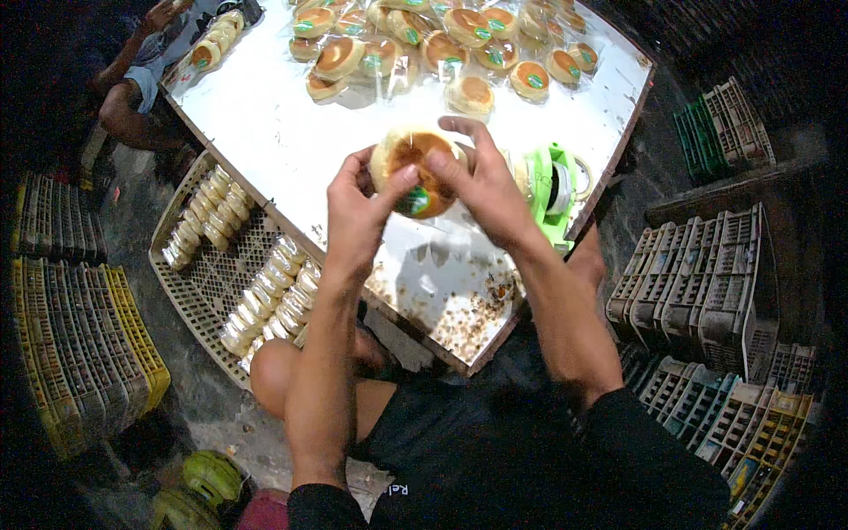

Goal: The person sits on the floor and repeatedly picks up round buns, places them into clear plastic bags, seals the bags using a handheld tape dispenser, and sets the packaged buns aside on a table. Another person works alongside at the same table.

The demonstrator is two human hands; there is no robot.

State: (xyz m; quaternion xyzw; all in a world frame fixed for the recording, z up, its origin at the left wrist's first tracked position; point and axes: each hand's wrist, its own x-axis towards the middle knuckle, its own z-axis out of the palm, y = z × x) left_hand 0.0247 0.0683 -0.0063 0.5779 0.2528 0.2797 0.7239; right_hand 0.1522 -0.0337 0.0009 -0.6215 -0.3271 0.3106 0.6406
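Between both hands I hold a round bun (410,148) with a browned top and a pale side, a green label near its lower edge. My left hand (364,199) grips its left side, thumb across the front by the label. My right hand (477,181) closes on the right side, its thumb pressed on the browned face and its index finger raised at the rim. The bun is held above the white table (265,115). Just right of my right hand stands a green tape dispenser (552,199) with a roll in it.
Many wrapped buns (442,53) lie at the table's far side. Left below the table, a plastic crate (208,274) holds rows of packed buns. Stacked crates stand at left (84,344) and right (689,274). Another person's arm (132,66) is at the far left.
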